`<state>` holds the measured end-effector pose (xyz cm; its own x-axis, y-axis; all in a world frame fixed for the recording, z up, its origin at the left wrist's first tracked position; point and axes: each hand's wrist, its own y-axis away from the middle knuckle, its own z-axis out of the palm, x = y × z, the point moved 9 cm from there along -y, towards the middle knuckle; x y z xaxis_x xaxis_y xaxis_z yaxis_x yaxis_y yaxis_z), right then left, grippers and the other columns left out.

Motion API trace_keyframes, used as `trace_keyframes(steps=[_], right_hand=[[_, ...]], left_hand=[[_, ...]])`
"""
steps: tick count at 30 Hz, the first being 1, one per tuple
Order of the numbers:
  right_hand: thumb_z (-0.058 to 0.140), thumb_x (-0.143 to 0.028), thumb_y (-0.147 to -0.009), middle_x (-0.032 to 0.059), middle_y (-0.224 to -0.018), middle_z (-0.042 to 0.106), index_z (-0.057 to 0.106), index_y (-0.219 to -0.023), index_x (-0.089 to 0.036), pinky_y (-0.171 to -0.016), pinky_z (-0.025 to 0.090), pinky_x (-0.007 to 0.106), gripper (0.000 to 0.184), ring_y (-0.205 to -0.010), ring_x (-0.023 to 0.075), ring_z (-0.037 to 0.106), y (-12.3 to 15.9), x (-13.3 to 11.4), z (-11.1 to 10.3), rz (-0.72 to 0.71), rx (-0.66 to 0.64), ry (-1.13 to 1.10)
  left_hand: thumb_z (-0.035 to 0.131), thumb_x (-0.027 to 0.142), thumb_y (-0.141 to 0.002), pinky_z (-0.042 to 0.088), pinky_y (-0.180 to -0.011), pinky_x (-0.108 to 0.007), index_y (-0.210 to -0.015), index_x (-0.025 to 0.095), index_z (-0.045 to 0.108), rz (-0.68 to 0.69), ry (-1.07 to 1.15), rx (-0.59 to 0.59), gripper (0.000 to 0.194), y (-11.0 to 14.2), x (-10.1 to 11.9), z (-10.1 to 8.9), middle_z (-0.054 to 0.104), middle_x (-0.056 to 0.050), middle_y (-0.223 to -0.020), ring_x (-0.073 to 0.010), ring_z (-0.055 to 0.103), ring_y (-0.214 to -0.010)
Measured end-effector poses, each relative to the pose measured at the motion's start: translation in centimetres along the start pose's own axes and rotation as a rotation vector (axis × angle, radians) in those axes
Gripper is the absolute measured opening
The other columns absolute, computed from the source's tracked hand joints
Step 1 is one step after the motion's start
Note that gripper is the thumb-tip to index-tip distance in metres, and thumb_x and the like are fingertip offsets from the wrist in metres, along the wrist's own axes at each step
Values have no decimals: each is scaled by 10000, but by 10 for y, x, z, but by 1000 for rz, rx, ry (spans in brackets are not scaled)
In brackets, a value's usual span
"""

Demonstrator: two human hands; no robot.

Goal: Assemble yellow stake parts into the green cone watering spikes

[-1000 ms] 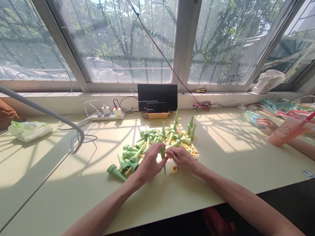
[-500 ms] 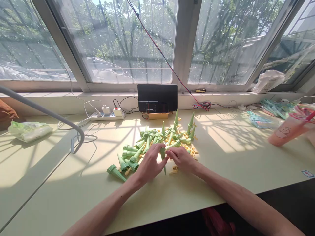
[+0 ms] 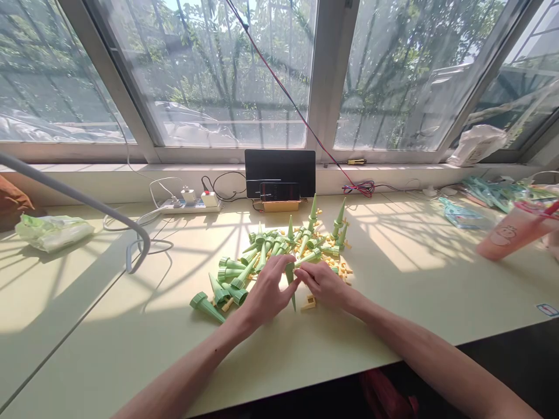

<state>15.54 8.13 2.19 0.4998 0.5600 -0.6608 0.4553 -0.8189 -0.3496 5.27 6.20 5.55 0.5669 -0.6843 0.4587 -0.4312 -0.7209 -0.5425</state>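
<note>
- We see a pale table (image 3: 437, 302) crossed by sunlight and window-bar shadows, with a dark seam running across its left part
- Over it, our left hand (image 3: 271, 291) grips a green spike (image 3: 290, 279) between thumb and fingers, point down, near the table's middle
- Our right hand (image 3: 322, 283) has its fingers bunched beside the spike's upper part; we cannot tell if they grip anything
- Just beyond our hands lies a pile of green spikes (image 3: 231, 272) and small yellow pieces (image 3: 343, 269), with one yellow clip (image 3: 309, 302) near our right hand
- Behind the pile, a black screen (image 3: 279, 166) and a phone (image 3: 280, 191) stand by the wall, with a power strip (image 3: 187, 205) to their left
- A green-and-white packet (image 3: 55, 231) lies at far left, a pink cup (image 3: 502, 235) sits at far right, and large windows (image 3: 227, 75) show leafy trees outside
</note>
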Motion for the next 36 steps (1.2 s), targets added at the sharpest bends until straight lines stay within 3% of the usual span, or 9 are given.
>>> trace_keyframes(steps=[13,36], right_hand=[[350,-391,-1003,-59,-554,274,314,-621,-191,-513,215,253,433,-509,85,257,-1,0,1,-6,4,-9],[387,-340,-981,-60,-550,287,350,-615,-188,-498,218,249,398,-505,83,266,-1,-7,-2,-40,-1,-35]], left_hand=[[596,237,-883,526,-707,-329,-1074,210,527,26,22,-12,206,-1,4,-1,619,-64,-992,-185,608,-828],[587,197,-878,527,-711,-336,-1082,210,531,32,8,3,211,-2,5,-2,617,-61,-965,-186,609,-824]])
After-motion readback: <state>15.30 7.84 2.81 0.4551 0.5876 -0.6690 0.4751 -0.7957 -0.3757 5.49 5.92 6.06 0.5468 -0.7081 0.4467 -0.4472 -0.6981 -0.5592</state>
